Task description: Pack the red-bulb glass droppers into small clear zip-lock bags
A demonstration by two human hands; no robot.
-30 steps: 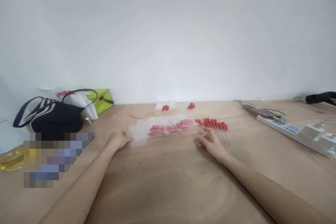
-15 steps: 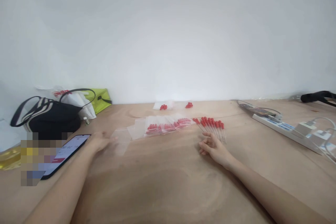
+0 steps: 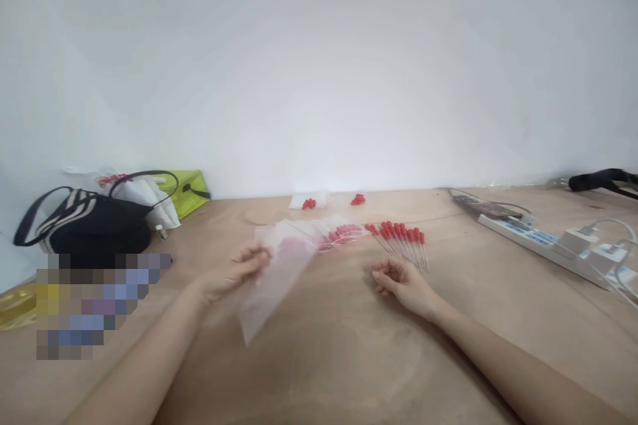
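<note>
My left hand (image 3: 244,271) is pinched on the edge of a translucent plastic bag (image 3: 272,292), which is tilted above the table and slightly blurred. Behind that bag lies a fanned row of similar clear bags (image 3: 339,238) with red-bulbed droppers inside, partly covered by the held bag. My right hand (image 3: 403,284) rests on the table with loosely curled fingers and a gap at the thumb; nothing shows in it. Just beyond its fingers several droppers (image 3: 401,232) with red bulbs and clear stems lie side by side, bulbs pointing away from me.
Small red pieces lie at the back on a white bag (image 3: 298,201), with another red cluster (image 3: 357,200) beside it. A white power strip (image 3: 533,239) with chargers and cables is on the right. At left sit a black bag (image 3: 100,226), a lime-green bag (image 3: 192,192) and a small bottle (image 3: 161,232).
My left hand has moved right from beside the phone and lifted a bag off the table, in front of the bag row. My right hand has hardly moved, its fingers slightly more curled.
</note>
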